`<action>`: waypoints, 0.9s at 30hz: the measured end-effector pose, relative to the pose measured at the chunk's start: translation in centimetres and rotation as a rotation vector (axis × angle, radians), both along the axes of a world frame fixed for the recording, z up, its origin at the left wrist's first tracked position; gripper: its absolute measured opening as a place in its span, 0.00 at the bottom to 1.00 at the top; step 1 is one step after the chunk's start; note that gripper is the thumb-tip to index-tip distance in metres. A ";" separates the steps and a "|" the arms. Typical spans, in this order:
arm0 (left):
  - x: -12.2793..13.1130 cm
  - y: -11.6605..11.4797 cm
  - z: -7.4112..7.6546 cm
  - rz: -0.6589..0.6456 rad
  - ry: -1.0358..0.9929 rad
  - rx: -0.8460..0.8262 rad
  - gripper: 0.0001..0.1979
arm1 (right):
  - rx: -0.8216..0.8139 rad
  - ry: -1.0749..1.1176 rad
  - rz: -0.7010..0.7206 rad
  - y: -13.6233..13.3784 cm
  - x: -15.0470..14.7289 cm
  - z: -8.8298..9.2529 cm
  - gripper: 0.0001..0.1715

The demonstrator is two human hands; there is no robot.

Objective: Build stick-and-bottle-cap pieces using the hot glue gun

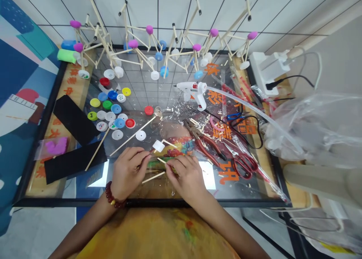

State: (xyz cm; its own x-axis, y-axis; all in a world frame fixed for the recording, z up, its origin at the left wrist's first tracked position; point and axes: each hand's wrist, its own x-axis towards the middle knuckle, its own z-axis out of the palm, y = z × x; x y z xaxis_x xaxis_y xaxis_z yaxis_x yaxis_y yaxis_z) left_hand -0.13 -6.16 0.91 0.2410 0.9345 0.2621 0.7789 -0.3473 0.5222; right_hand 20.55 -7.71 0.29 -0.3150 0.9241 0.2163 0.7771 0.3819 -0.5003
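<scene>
My right hand [186, 174] pinches a short pale wooden stick [161, 160] between thumb and fingertips over the glass table. Facing it, my left hand [130, 172] has thumb and forefinger together; anything between them is too small to make out. On the glass just beyond the fingertips are a small white square piece [158, 146] and a short stick piece [169, 143]. Another stick [153, 177] lies below, between the two hands. A long stick [132, 135] slants away beyond my left hand, near a white bottle cap [140, 135].
Stick figures with purple heads [149, 29] line the back. Coloured caps [115, 108] cluster left, beside black strips [75, 119]. A white glue gun [192, 91], pliers [202, 138] and red-handled scissors [245, 164] lie right, near a power strip [263, 72].
</scene>
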 end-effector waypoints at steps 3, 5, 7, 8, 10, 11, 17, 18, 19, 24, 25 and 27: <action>0.1 -0.1 -0.3 -0.007 0.001 -0.008 0.06 | 0.013 0.050 -0.019 0.2 -0.5 -0.2 0.06; 0.3 -0.1 -0.4 -0.016 0.016 -0.020 0.06 | 0.030 0.057 -0.029 0.4 -0.6 -0.2 0.06; 0.4 -0.2 -0.4 -0.021 0.027 -0.031 0.06 | 0.043 0.066 -0.032 0.5 -0.7 -0.3 0.06; 0.5 -0.1 -0.4 -0.020 0.029 -0.034 0.06 | 0.043 0.071 -0.031 0.6 -0.8 -0.3 0.06; 0.6 -0.1 -0.3 -0.018 0.030 -0.037 0.06 | 0.036 0.078 -0.033 0.7 -0.8 -0.4 0.06; 0.6 -0.1 -0.3 -0.016 0.028 -0.037 0.06 | 0.030 0.078 -0.036 0.8 -0.9 -0.4 0.06; 0.6 0.0 -0.4 -0.007 0.015 -0.024 0.06 | 0.018 0.081 -0.046 1.0 -0.9 -0.6 0.07; 0.6 0.0 -0.4 -0.008 0.016 -0.022 0.06 | 0.019 0.087 -0.047 1.0 -0.9 -0.6 0.07; 0.6 0.0 -0.4 -0.010 0.018 -0.021 0.06 | 0.019 0.094 -0.049 1.0 -0.9 -0.6 0.07; 0.7 0.1 -0.6 -0.002 0.032 -0.016 0.06 | 0.008 0.087 -0.046 0.9 -0.9 -0.7 0.07; 0.7 0.1 -0.6 0.000 0.033 -0.013 0.06 | 0.008 0.084 -0.044 1.0 -0.9 -0.7 0.07; 0.8 0.1 -0.7 0.001 0.032 -0.010 0.07 | 0.013 0.087 -0.040 1.0 -0.9 -0.7 0.07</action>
